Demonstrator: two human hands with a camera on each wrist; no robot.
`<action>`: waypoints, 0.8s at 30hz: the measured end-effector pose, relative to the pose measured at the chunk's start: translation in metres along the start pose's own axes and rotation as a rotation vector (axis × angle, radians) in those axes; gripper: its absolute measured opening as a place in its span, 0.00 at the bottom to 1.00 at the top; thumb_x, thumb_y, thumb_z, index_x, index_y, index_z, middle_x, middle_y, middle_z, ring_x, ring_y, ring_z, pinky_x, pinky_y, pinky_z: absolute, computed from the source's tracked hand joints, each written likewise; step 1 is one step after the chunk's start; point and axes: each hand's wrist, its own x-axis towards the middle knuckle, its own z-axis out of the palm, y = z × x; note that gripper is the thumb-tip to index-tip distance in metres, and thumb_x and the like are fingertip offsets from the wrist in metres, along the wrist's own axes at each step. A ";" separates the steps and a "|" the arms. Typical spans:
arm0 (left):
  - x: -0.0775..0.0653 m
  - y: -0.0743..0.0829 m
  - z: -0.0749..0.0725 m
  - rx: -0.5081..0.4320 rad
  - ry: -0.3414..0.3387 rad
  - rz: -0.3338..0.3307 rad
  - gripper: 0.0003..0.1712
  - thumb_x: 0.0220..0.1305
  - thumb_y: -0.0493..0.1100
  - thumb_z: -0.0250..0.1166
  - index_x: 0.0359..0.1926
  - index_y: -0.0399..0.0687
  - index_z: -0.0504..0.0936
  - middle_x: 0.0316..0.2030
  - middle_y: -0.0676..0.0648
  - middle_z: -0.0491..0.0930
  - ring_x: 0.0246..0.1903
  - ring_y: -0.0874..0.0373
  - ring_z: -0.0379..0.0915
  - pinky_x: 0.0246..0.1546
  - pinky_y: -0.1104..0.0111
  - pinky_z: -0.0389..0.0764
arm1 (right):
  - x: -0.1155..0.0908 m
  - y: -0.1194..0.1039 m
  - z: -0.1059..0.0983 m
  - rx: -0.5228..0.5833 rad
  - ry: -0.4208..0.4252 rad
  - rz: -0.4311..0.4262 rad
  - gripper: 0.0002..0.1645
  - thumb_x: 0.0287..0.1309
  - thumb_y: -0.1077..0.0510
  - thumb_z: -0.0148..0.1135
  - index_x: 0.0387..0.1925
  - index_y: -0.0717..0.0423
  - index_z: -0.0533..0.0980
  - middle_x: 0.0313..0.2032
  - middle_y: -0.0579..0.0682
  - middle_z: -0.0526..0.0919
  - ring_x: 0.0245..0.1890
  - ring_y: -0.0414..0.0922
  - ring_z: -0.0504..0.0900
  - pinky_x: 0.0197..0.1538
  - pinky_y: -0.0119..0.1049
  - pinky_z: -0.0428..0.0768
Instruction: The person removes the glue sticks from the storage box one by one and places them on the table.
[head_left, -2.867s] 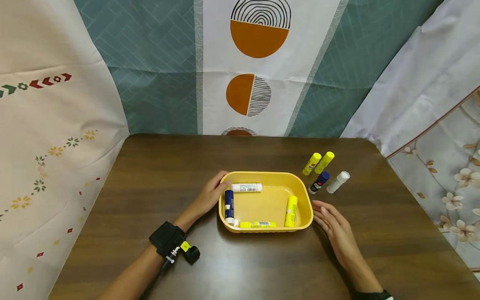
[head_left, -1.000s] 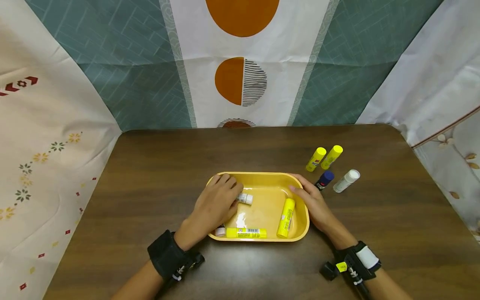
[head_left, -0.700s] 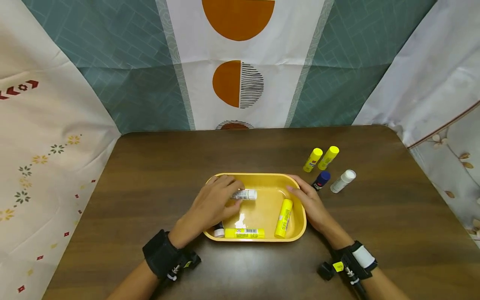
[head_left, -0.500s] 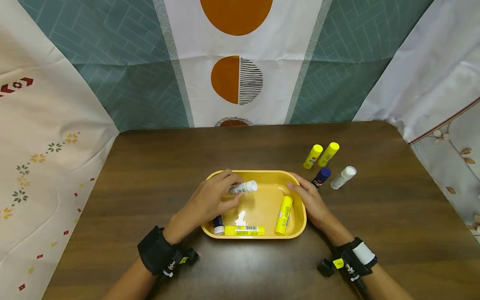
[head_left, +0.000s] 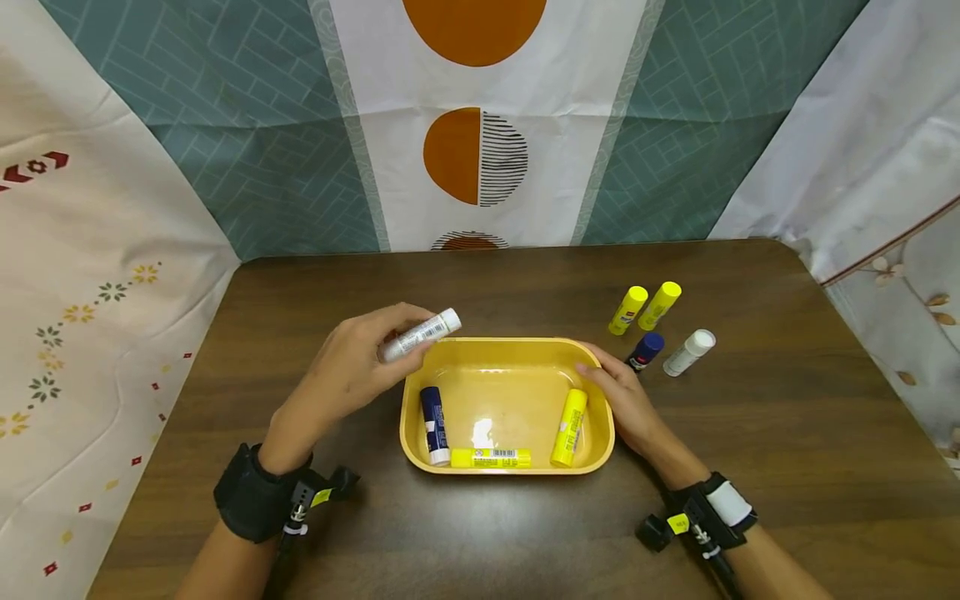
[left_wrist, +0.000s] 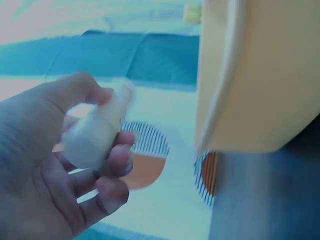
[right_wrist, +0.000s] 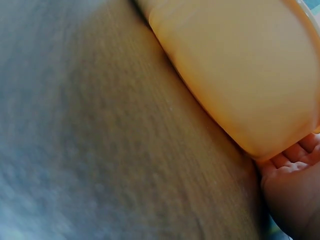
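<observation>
Gripped in the left hand [head_left: 347, 360], the white tube [head_left: 417, 337] shows its barcode [head_left: 433, 329] only in head view.

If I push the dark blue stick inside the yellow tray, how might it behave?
The dark blue stick probably rolls easily, being cylindrical and lying on its side. The yellow tray has a wall close beside it, which would likely limit that roll. Its straight, smooth-looking body suggests it stays stiff when gripped.
</observation>
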 end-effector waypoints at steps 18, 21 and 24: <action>-0.005 -0.040 -0.012 0.162 0.018 -0.235 0.11 0.60 0.41 0.72 0.38 0.44 0.79 0.33 0.44 0.80 0.31 0.50 0.75 0.33 0.58 0.77 | -0.001 0.001 -0.002 -0.023 -0.003 -0.018 0.27 0.78 0.54 0.49 0.71 0.62 0.65 0.63 0.62 0.71 0.57 0.51 0.78 0.57 0.37 0.79; -0.005 -0.049 -0.008 0.152 -0.032 -0.282 0.12 0.60 0.42 0.73 0.39 0.43 0.79 0.34 0.43 0.81 0.32 0.49 0.77 0.34 0.56 0.79 | -0.001 0.001 -0.002 -0.031 0.000 -0.020 0.27 0.78 0.55 0.49 0.71 0.62 0.65 0.64 0.63 0.71 0.57 0.50 0.78 0.58 0.36 0.79; -0.006 -0.059 -0.004 0.122 -0.087 -0.317 0.13 0.61 0.42 0.73 0.40 0.41 0.79 0.34 0.42 0.81 0.32 0.49 0.76 0.33 0.58 0.79 | 0.000 0.001 -0.002 -0.035 0.005 -0.018 0.27 0.78 0.56 0.49 0.71 0.63 0.65 0.64 0.63 0.71 0.56 0.49 0.78 0.58 0.35 0.79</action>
